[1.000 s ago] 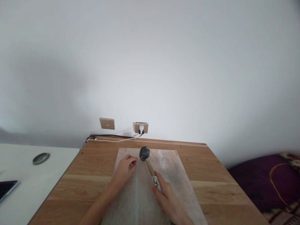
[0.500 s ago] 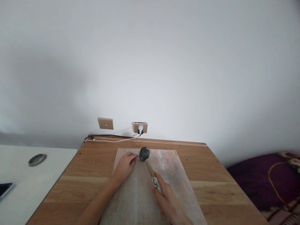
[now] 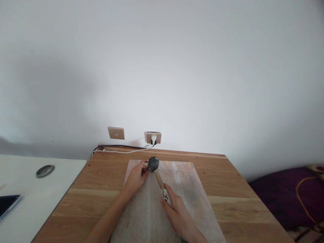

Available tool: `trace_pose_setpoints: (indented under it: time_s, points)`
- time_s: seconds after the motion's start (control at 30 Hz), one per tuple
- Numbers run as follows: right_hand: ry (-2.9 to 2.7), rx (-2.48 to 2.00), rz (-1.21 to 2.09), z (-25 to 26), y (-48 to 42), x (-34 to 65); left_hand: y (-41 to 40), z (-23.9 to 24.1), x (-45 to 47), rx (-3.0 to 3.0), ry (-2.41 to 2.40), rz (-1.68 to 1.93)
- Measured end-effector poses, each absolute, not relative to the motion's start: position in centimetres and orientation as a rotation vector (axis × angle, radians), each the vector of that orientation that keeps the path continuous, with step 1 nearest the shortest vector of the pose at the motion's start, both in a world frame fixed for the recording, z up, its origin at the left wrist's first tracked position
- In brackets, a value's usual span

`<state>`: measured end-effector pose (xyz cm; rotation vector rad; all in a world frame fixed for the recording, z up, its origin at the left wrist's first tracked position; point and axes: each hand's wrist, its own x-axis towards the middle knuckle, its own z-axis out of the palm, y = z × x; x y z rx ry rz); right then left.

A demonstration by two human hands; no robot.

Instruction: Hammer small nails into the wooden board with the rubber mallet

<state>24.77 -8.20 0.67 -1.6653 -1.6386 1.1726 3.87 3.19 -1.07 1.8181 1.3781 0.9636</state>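
My right hand (image 3: 178,211) is wrapped round the worn, white-patched handle of a mallet (image 3: 153,164) with a rounded black head. The head is over the far part of a weathered board (image 3: 138,216), right by the fingertips of my left hand (image 3: 138,175). Thumb and forefinger of that hand are pinched together close to the board. What they pinch is hidden or too small to make out. To the right of the mallet head, several small thin nails (image 3: 177,171) stand in a row near the board's far edge.
The board lies on a wooden table (image 3: 233,202) against a white wall. Cables (image 3: 126,152) run along its back edge to a socket (image 3: 157,138). At left, a white table (image 3: 22,175) carries a grey oval dish (image 3: 45,171) and a dark-screened device (image 3: 8,204). Purple cloth (image 3: 280,195) lies at right.
The mallet head has shifted slightly left and now covers part of my left fingertips. My left fingers have moved slightly. The whole view has shifted a little.
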Motion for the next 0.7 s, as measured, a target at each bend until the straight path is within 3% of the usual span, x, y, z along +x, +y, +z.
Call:
trace_pose_setpoints:
  time_s: [0.5,0.63,0.7]
  points:
    - [-1.740,-1.550,1.171,2.2,-8.2,24.5,3.4,-1.4,3.7,1.853,1.408,0.934]
    - [-1.648,-1.631,1.067,2.1,-8.7,26.1,1.5,-1.1,4.2,2.101,1.553,0.939]
    - [-1.534,-1.697,1.051,2.1,-9.1,27.1,-0.5,-0.6,5.1,2.447,1.394,0.844]
